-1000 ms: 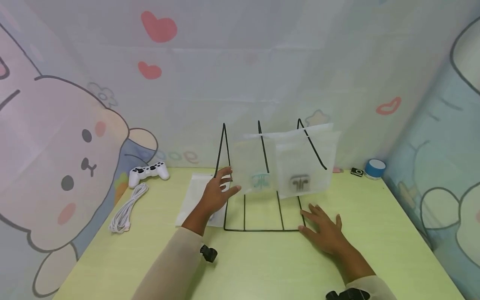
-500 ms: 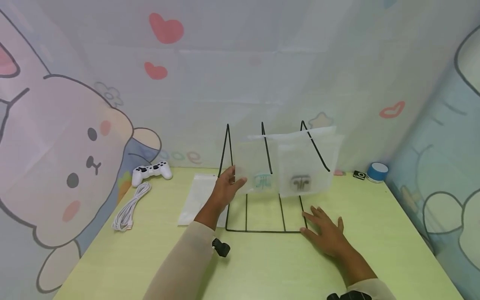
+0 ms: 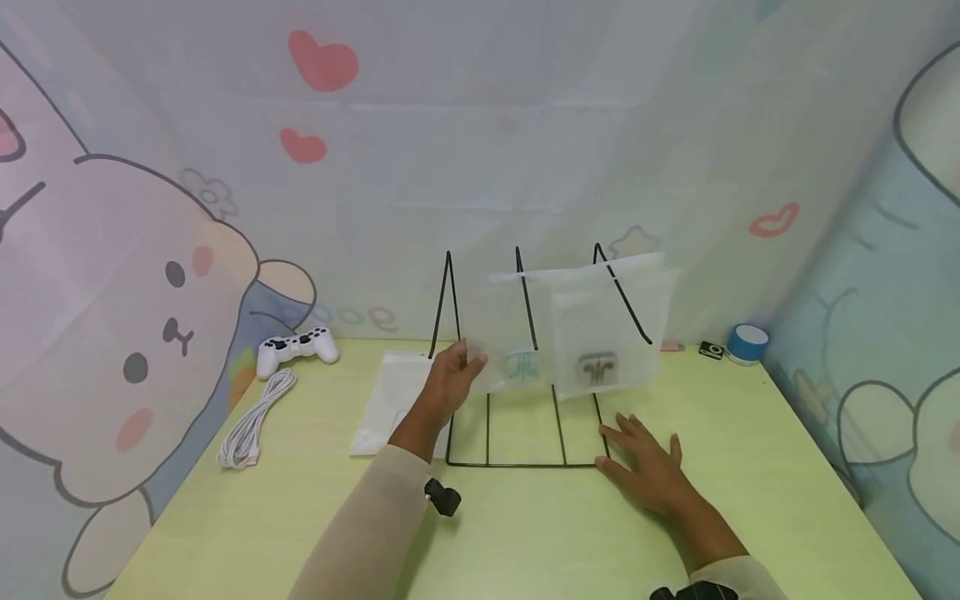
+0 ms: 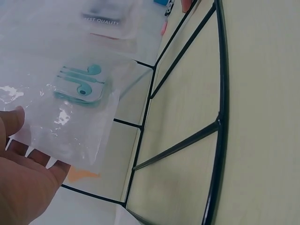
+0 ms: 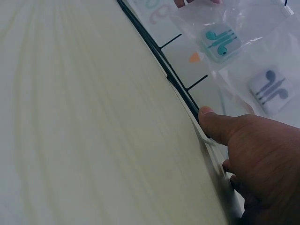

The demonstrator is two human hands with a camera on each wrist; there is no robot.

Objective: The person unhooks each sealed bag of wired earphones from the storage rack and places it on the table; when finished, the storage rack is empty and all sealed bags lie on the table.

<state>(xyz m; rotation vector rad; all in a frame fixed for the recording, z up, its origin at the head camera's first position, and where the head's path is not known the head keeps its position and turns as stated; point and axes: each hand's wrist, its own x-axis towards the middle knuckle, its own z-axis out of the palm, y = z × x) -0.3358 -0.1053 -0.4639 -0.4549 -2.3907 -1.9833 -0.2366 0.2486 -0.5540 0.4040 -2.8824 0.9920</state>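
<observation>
A black wire rack [image 3: 522, 466] with three upright peaks stands on the table. Two frosted plastic bags hang on it. The left bag [image 3: 497, 321] contains teal-marked earphones in a small case [image 4: 80, 85]; dark-marked earphones [image 3: 597, 367] show through the right bag [image 3: 609, 317]. My left hand [image 3: 446, 383] pinches the lower left edge of the teal earphones' bag, thumb in front and fingers behind. At the rack's front right corner, my right hand [image 3: 643, 467] touches the wire with thumb and fingertips, its fingers spread. Another white bag [image 3: 390, 392] lies flat left of the rack, partly behind my left arm.
A white game controller [image 3: 297, 350] and a coiled white cable [image 3: 257, 421] lie at the left. Near the back right are a blue round container [image 3: 747, 343], a small black device [image 3: 711, 350] and a pink piece [image 3: 671, 347]. A printed backdrop [image 3: 480, 167] closes off the rear.
My left hand has moved slightly right from the rack's left upright onto the bag's edge, and its fingers have closed on it. My right hand has stayed at the corner.
</observation>
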